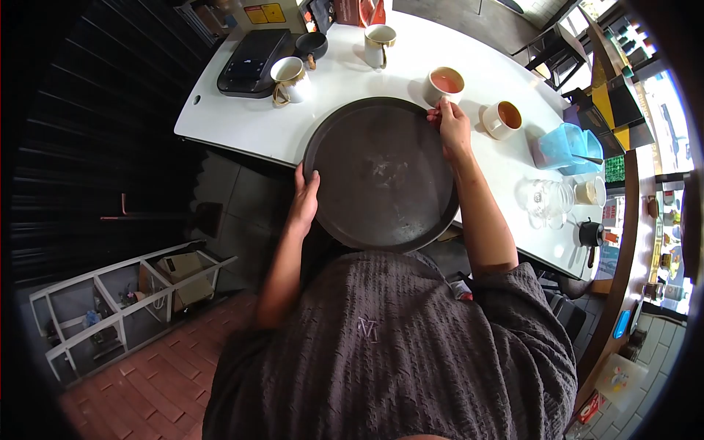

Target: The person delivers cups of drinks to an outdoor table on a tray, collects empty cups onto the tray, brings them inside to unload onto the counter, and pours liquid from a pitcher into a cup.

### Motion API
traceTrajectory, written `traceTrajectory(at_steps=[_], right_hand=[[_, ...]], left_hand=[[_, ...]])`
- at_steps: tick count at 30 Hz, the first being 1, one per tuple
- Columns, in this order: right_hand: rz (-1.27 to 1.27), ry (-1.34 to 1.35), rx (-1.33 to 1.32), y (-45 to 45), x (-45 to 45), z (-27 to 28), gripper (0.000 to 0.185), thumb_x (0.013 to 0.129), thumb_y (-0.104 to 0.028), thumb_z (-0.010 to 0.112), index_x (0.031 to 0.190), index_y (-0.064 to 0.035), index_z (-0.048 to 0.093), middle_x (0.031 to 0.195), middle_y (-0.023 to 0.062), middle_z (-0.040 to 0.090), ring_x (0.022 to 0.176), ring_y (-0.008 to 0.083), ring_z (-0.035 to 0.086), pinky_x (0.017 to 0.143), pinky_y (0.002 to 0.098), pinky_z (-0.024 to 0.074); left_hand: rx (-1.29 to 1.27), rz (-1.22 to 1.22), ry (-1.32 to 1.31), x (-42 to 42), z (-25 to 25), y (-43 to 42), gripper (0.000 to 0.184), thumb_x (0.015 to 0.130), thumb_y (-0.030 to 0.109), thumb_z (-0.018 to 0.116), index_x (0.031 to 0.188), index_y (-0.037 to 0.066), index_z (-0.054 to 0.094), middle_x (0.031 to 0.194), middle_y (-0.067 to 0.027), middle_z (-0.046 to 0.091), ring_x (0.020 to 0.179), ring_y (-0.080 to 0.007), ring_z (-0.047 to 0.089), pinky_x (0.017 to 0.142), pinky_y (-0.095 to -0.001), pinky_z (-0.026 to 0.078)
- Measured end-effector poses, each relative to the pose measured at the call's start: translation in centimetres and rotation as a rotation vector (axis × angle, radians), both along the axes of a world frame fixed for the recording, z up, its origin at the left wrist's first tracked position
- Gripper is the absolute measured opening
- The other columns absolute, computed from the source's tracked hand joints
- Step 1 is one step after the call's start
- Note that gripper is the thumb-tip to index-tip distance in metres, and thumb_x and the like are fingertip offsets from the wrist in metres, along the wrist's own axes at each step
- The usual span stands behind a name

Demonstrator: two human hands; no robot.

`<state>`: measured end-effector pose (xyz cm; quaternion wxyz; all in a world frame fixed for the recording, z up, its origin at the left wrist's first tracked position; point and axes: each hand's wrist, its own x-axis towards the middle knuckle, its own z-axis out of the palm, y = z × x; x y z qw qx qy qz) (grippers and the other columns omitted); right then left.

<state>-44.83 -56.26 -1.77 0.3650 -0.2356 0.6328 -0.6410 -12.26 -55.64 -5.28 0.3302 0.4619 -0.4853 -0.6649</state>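
Observation:
My left hand (pixel 304 198) is wrapped round the left rim of a round dark brown serving tray (pixel 378 194), thumb on top. The tray has nothing on it and overlaps the near edge of the white table. By the tray's upper right rim, my right hand (pixel 452 128) is closed at the near side of a mug (pixel 434 89) holding a reddish drink. Its fingers pinch where the handle lies, mostly hiding it. To the right stands another mug (pixel 501 121) with an amber drink. Two pale mugs with brown handles, one left (pixel 291 79) and one farther back (pixel 379 45), stand beyond the tray.
A black scale-like device (pixel 254 64) and a small dark pot (pixel 312 47) sit on the table's left part. Along its right side are light blue plastic containers (pixel 561 145), clear glassware (pixel 546 202) and a small black pot (pixel 590 233). A white metal frame (pixel 110 290) stands lower left.

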Motion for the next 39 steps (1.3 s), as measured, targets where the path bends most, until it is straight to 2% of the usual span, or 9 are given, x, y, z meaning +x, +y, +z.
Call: traceTrajectory(at_steps=[11,20,24,27,29,30,33,36,39], right_hand=[[0.265,0.034,0.068,5.6,2.5,1.1,0.03,0.098,-0.028,0.043,0.082,-0.0049,0.053,0.073,0.003,0.058,0.066,0.009,0.051,0.064,0.0239,0.042],[0.251,0.107,0.098,7.6,2.5,-0.9,0.029,0.098,-0.025,0.042,0.083,-0.0039,0.054,0.076,0.0018,0.057,0.07,0.0082,0.053,0.068,0.0231,0.044],[0.239,0.135,0.111,7.8,2.5,-0.9,0.029,0.099,-0.024,0.041,0.083,-0.0037,0.054,0.077,0.003,0.058,0.07,0.0084,0.054,0.067,0.0231,0.044],[0.146,0.138,0.084,7.7,1.6,-1.2,0.029,0.095,-0.028,0.048,0.089,-0.0008,0.056,0.071,0.0052,0.06,0.06,0.0096,0.054,0.058,0.0252,0.0447],[-0.063,0.286,0.318,8.1,-0.1,0.3,0.033,0.093,-0.033,0.052,0.092,-0.0001,0.054,0.07,0.0071,0.061,0.053,0.0107,0.053,0.052,0.0271,0.0442],[-0.221,0.249,0.199,7.8,-0.9,0.2,0.037,0.091,-0.036,0.054,0.099,0.0002,0.05,0.066,0.0067,0.059,0.051,0.0109,0.053,0.048,0.0259,0.0427],[-0.404,0.064,0.083,7.8,-3.7,0.4,0.043,0.093,-0.035,0.05,0.111,0.0035,0.043,0.085,0.0126,0.059,0.056,0.0145,0.057,0.049,0.0227,0.0439],[-0.252,-0.261,0.031,7.0,-6.7,0.8,0.04,0.096,-0.031,0.043,0.115,0.0043,0.043,0.104,0.0172,0.055,0.074,0.0213,0.062,0.061,0.029,0.0518],[-0.267,-0.43,-0.077,6.0,-7.6,0.3,0.038,0.097,-0.029,0.041,0.115,0.0044,0.043,0.103,0.0166,0.055,0.076,0.0222,0.062,0.067,0.0308,0.0522]], left_hand=[[-0.025,-0.072,-0.044,-2.6,0.4,-0.8,0.063,0.096,0.037,0.043,0.144,0.009,0.013,0.144,-0.0123,0.027,0.133,-0.0225,0.025,0.108,-0.0344,0.021],[-0.044,-0.102,-0.118,-3.7,1.3,-1.2,0.062,0.095,0.038,0.045,0.143,0.01,0.016,0.143,-0.0131,0.027,0.132,-0.0238,0.026,0.107,-0.0355,0.022],[-0.051,-0.106,-0.137,-3.8,1.5,-1.1,0.063,0.095,0.039,0.046,0.143,0.01,0.016,0.144,-0.0122,0.026,0.133,-0.0236,0.024,0.108,-0.0355,0.021],[-0.036,-0.104,-0.169,-3.7,1.6,-1.2,0.064,0.095,0.04,0.046,0.143,0.01,0.016,0.145,-0.0117,0.025,0.134,-0.0236,0.023,0.108,-0.0355,0.02],[-0.022,-0.1,-0.194,-3.6,1.7,-1.1,0.066,0.094,0.041,0.047,0.143,0.01,0.015,0.146,-0.0115,0.024,0.135,-0.0238,0.022,0.109,-0.0358,0.019],[-0.004,-0.093,-0.217,-3.7,1.8,-1.1,0.067,0.094,0.041,0.047,0.144,0.01,0.014,0.147,-0.0112,0.023,0.135,-0.0239,0.021,0.109,-0.0361,0.019],[-0.04,-0.08,-0.174,-3.7,1.8,-0.7,0.065,0.093,0.044,0.048,0.14,0.009,0.02,0.142,-0.0118,0.028,0.132,-0.023,0.025,0.108,-0.0354,0.02],[-0.007,0.003,-0.225,-3.5,0.6,-0.6,0.059,0.092,0.046,0.049,0.133,0.01,0.026,0.134,-0.0119,0.033,0.125,-0.0208,0.029,0.105,-0.0348,0.021],[0.038,0.027,-0.204,-3.2,0.7,0.0,0.055,0.092,0.046,0.05,0.127,0.01,0.029,0.128,-0.0119,0.035,0.121,-0.0188,0.028,0.104,-0.0335,0.019]])
